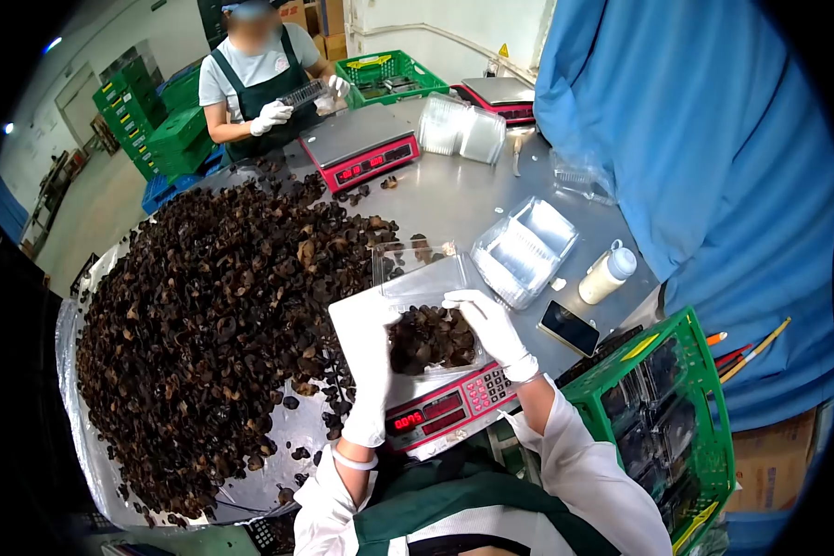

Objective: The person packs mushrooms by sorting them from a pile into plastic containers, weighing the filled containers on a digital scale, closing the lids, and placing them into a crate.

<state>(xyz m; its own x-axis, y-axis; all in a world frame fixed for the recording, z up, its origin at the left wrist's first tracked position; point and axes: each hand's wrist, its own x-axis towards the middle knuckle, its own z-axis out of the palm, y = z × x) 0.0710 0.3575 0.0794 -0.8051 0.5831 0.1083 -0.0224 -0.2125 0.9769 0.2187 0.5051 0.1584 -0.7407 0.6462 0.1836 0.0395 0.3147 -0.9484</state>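
A clear plastic box [431, 364] filled with dark dried wood ear mushrooms [433, 337] rests on a red digital scale [454, 405], its lid [421, 267] hinged back on the far side. My left hand [369, 324], in a white glove, grips the box's left side, its fingertips partly hidden at the mushrooms' edge. On the opposite side, my gloved right hand [487, 326] curls its fingers over the right rim. The scale's red display reads about 0.075.
A large heap of wood ears [222, 334] covers the left of the metal table. Empty plastic boxes [525, 250], a bottle [608, 273] and a phone [569, 328] lie right. A green crate [713, 408] holds packed boxes. Across stands a co-worker [259, 83] behind another scale [361, 148].
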